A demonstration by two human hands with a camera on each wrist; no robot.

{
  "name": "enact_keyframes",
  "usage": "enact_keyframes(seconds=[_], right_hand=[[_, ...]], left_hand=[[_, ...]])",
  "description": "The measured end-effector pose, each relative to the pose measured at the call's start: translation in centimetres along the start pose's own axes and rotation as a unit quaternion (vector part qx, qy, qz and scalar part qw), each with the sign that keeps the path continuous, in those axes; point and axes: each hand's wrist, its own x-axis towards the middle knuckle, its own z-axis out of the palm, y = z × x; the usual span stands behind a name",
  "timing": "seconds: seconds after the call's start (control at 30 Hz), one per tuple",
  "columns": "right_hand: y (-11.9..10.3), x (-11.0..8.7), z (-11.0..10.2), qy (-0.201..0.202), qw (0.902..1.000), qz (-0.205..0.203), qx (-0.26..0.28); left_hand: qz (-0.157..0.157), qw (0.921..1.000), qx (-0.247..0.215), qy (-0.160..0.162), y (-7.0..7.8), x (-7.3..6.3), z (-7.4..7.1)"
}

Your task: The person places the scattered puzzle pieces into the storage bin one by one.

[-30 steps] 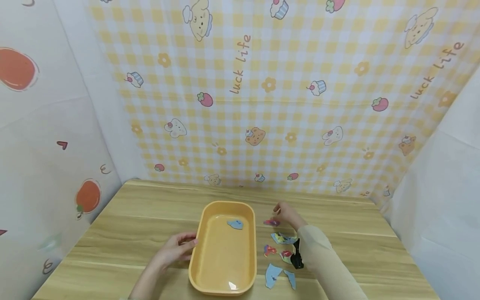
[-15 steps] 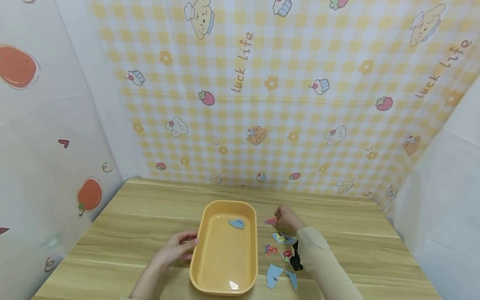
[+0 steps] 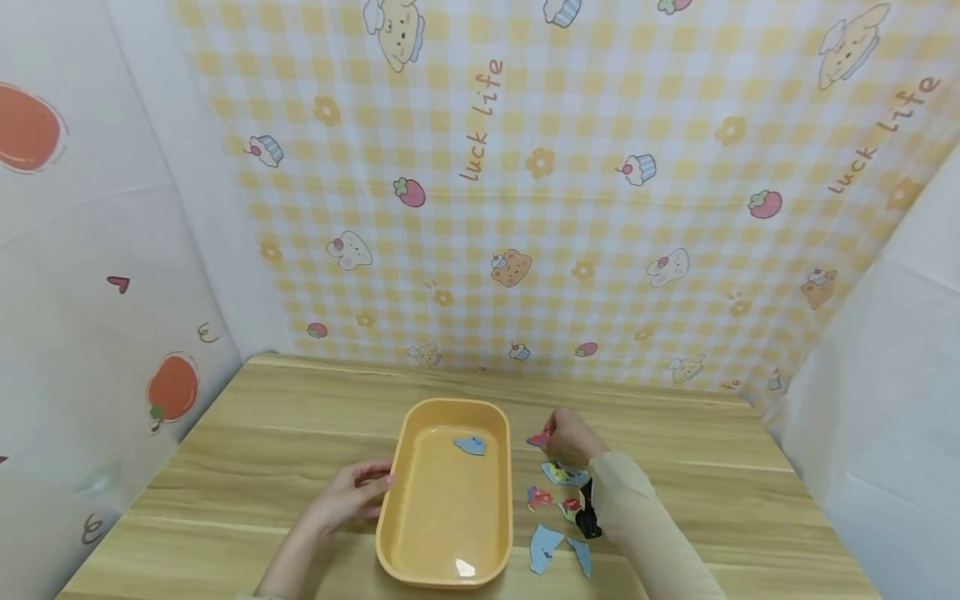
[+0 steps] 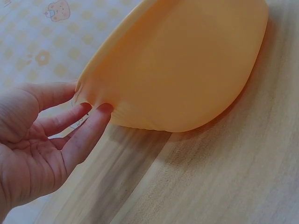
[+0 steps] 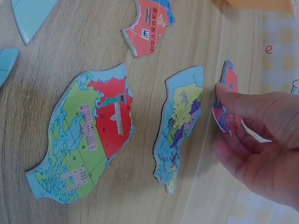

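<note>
An orange-yellow plastic tray (image 3: pixel 446 517) rests on the wooden table, one light-blue puzzle piece (image 3: pixel 471 446) lying inside near its far end. At its left side my left hand (image 3: pixel 348 500) holds the rim, thumb at the edge; in the left wrist view, fingertips (image 4: pixel 105 108) press the outer wall. Right of the tray, my right hand (image 3: pixel 572 435) pinches a red and purple map puzzle piece (image 5: pixel 227 98) between thumb and fingers, tilted up on edge. Closest to that hand is a blue and yellow map puzzle piece (image 5: pixel 180 128).
Between tray and right forearm lie more puzzle pieces: a red one (image 3: pixel 538 498), a green and red one (image 5: pixel 93 135), a large light-blue one (image 3: pixel 545 550) and a narrow blue one (image 3: pixel 580 557). A checked cloth (image 3: pixel 480 208) hangs behind the table.
My right hand has closed its fingers on the red and purple puzzle piece and tipped it up slightly from the table. The left hand stays at the tray's side.
</note>
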Motion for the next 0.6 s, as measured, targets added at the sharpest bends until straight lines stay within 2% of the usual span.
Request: enact_keyframes(seconds=[0.07,0.3,0.47,0.5,0.57,0.6], right_hand=[[-0.1,0.0,0.1,-0.007,1.0,0.003,0.0],[-0.1,0.2,0.2,-0.009,0.9993,-0.026,-0.026],[0.0,0.3,0.3,-0.011,0.9994,-0.023,-0.021],[0.5,0.8,0.5,-0.012,0.9993,-0.028,-0.024],[1.7,1.7,0.8,-0.008,0.9971,-0.066,-0.037],[3.8,3.6,1.7,-0.005,0.9949,-0.092,-0.04]], left_hand=[[0.0,1.0,0.0,0.0,0.0,0.0,0.0],[0.002,1.0,0.004,0.002,0.0,-0.1,0.0],[0.001,1.0,0.003,0.007,0.0,-0.1,0.0],[0.0,1.0,0.003,0.008,0.0,-0.1,0.0],[0.0,0.9999,0.002,0.01,0.0,-0.1,0.1],[0.0,0.9999,0.001,0.01,0.0,-0.1,0.1]])
